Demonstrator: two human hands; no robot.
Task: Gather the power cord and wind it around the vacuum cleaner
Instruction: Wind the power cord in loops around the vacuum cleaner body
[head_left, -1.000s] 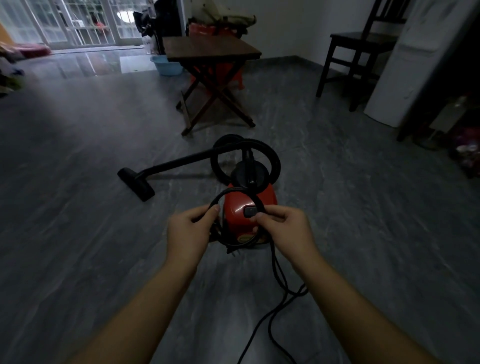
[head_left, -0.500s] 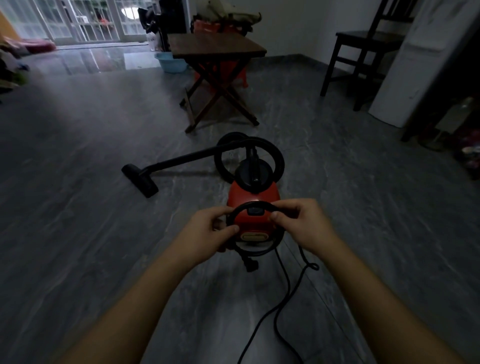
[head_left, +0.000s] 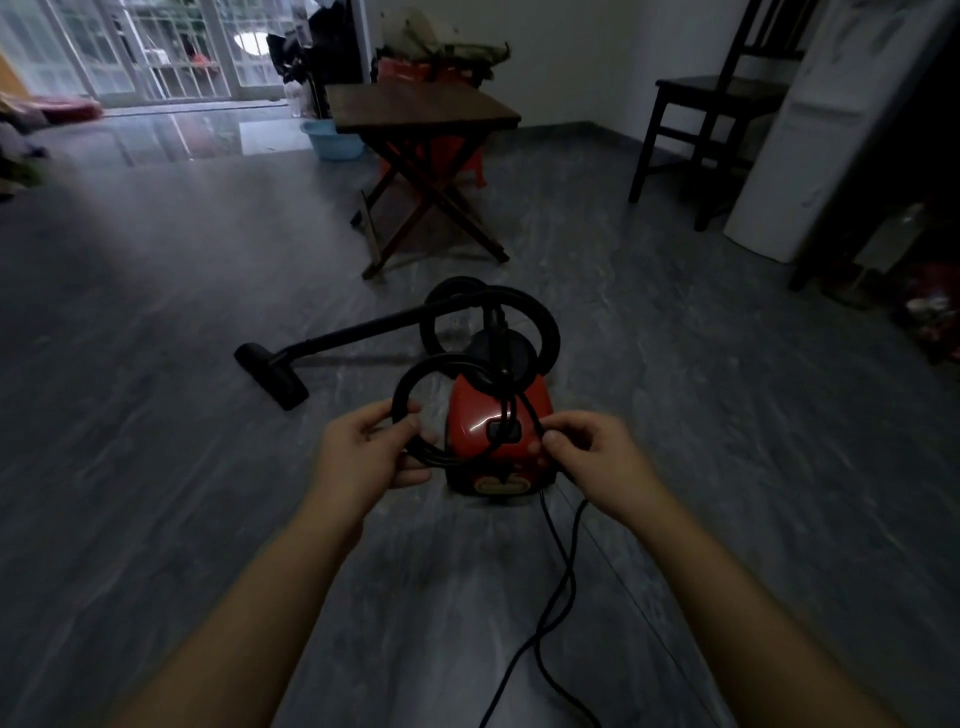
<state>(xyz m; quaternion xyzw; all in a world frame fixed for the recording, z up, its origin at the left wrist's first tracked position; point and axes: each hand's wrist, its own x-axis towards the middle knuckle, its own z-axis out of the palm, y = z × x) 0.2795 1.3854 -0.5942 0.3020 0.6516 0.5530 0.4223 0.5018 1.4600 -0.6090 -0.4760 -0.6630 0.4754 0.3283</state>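
A small red vacuum cleaner (head_left: 480, 415) stands on the grey floor ahead of me, its black hose (head_left: 545, 327) looped over the top and its wand and floor nozzle (head_left: 272, 371) lying out to the left. A coil of black power cord (head_left: 415, 374) hangs in front of the vacuum. My left hand (head_left: 363, 452) grips the coil's lower left side. My right hand (head_left: 597, 462) pinches the cord at the vacuum's right side. The loose cord (head_left: 563, 582) trails down from my right hand across the floor toward me.
A folding wooden table (head_left: 421, 111) stands behind the vacuum, with a blue basin (head_left: 332, 140) to its left. A dark chair (head_left: 722, 98) and a white appliance (head_left: 831, 130) stand at the right. Glass doors line the far left.
The coil has grown wider and shifted left, now rising above my left hand. My right hand slid to the vacuum's right side with a new length of cord.
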